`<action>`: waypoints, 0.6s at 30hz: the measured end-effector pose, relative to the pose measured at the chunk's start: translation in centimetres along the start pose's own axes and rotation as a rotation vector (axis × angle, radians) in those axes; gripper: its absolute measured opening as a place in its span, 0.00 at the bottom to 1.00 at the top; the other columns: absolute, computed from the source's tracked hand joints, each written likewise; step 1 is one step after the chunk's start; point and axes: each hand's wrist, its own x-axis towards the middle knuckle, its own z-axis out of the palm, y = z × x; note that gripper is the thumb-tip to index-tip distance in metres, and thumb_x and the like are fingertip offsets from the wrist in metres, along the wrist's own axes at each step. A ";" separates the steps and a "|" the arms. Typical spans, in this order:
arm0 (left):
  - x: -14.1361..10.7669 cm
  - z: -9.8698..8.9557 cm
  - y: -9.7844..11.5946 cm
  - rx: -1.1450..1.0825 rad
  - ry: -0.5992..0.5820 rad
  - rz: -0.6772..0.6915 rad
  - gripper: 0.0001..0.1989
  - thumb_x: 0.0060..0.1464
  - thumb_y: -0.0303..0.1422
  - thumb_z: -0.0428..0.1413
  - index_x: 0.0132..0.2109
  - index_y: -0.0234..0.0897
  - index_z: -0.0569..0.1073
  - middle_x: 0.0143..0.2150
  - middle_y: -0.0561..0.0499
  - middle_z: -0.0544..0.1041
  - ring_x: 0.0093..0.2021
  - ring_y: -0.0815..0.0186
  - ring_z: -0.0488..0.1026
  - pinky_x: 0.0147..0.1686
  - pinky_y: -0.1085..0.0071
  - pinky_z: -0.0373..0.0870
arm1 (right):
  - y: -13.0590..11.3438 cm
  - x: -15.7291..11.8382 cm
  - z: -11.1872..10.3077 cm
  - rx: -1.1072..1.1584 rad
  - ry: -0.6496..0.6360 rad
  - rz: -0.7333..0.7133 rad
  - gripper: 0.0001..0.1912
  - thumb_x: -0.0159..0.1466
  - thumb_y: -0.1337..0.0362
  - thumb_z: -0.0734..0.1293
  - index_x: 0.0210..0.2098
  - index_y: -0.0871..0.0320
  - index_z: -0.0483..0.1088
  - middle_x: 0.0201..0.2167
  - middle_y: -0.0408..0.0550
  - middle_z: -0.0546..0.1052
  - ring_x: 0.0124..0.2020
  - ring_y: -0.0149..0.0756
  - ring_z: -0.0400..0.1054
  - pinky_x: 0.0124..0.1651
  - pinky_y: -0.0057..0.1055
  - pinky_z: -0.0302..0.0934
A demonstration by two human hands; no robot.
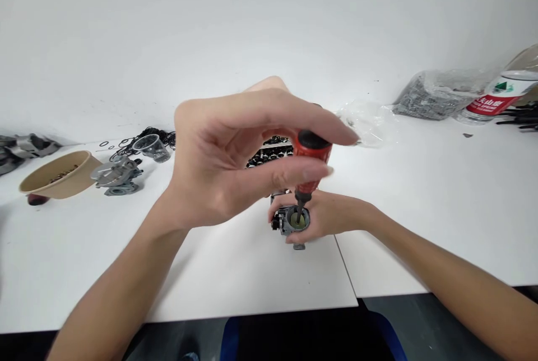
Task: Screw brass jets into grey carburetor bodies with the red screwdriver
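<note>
My left hand is closed around the red handle of a screwdriver, thumb and index finger near its black top end. The screwdriver points down, slightly tilted, and its tip reaches into the round bore of a small metal carburetor. Inside that bore a brass-coloured disc shows beside the tip. My right hand grips the carburetor from the right and holds it at the white table. Part of the carburetor is hidden by my right fingers.
At left, another carburetor stands by a paper bowl of small screws, a clear plastic cup and black rubber rings. Black parts sit behind my left hand. A plastic bag of grey parts and a bottle stand at right.
</note>
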 end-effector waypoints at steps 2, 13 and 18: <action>-0.1 0.2 0.2 -0.073 0.017 -0.039 0.15 0.54 0.16 0.58 0.49 0.25 0.75 0.42 0.46 0.78 0.39 0.59 0.78 0.36 0.59 0.82 | 0.0 0.0 0.0 -0.002 0.007 -0.010 0.18 0.58 0.65 0.72 0.48 0.52 0.71 0.59 0.46 0.59 0.55 0.41 0.60 0.56 0.36 0.62; -0.3 0.3 0.4 -0.066 0.020 -0.067 0.16 0.55 0.15 0.56 0.50 0.28 0.76 0.42 0.47 0.77 0.38 0.60 0.77 0.35 0.60 0.80 | 0.1 0.1 0.0 -0.004 0.012 -0.024 0.18 0.58 0.65 0.73 0.47 0.51 0.71 0.58 0.46 0.59 0.57 0.43 0.59 0.56 0.36 0.62; -0.4 0.2 0.4 -0.030 0.002 -0.076 0.14 0.55 0.20 0.59 0.49 0.28 0.76 0.45 0.44 0.77 0.40 0.59 0.77 0.35 0.59 0.80 | 0.0 0.1 0.0 -0.011 -0.001 -0.007 0.18 0.58 0.65 0.72 0.48 0.51 0.70 0.55 0.47 0.62 0.54 0.42 0.61 0.55 0.36 0.62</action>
